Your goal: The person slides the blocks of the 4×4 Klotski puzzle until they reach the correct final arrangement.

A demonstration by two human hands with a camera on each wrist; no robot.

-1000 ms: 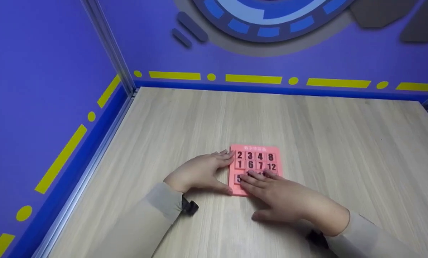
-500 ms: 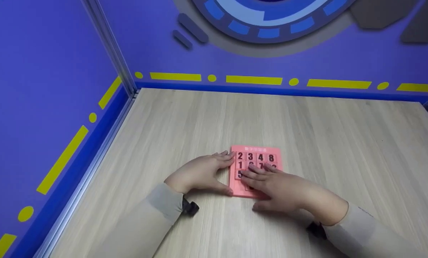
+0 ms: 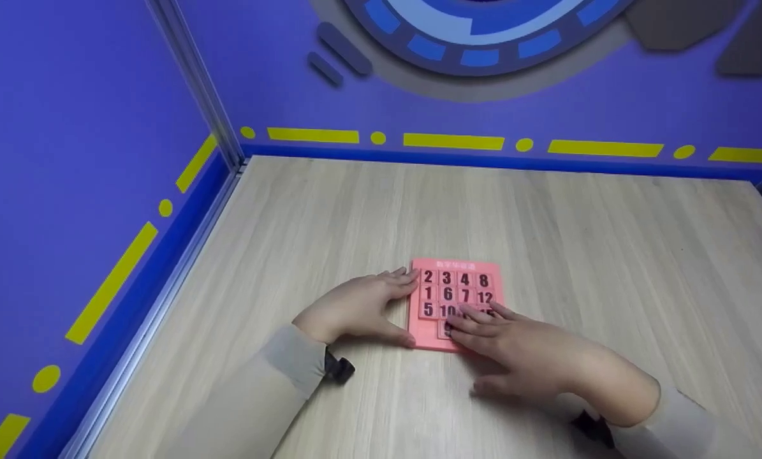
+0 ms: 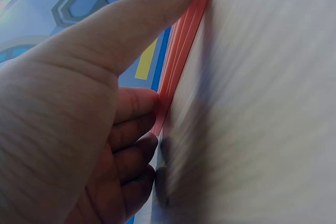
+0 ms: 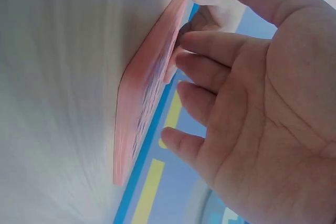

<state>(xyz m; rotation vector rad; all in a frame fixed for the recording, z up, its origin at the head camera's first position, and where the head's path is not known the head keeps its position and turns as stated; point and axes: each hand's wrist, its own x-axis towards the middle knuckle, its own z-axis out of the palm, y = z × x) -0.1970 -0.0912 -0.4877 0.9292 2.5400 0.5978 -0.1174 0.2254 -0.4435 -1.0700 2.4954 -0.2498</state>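
A pink sliding number puzzle (image 3: 455,263) lies flat on the table, its numbered tiles in rows. Read from the top, the rows show 2, 3, 4, 8, then 1, 6, 7, 12, then 5, 10 and two partly covered tiles. At the bottom left the slot is bare, with a 9 tile (image 3: 444,329) beside it. My left hand (image 3: 358,307) rests along the puzzle's left edge, thumb at the near corner and fingertips farther up. Over the lower right part my right hand (image 3: 514,347) reaches with extended fingers, hiding several tiles. In the right wrist view its palm (image 5: 273,114) faces the puzzle.
The wood-grain table (image 3: 329,223) extends around the puzzle. A blue-purple wall (image 3: 419,115) with yellow dashes stands behind it, and another wall (image 3: 87,159) rises at the left, joined by a metal corner post (image 3: 205,89).
The 5 tile has slid up to sit under the 1, leaving the bottom-left slot bare. My right hand moved up, then back toward the lower right. My left hand stays in place.
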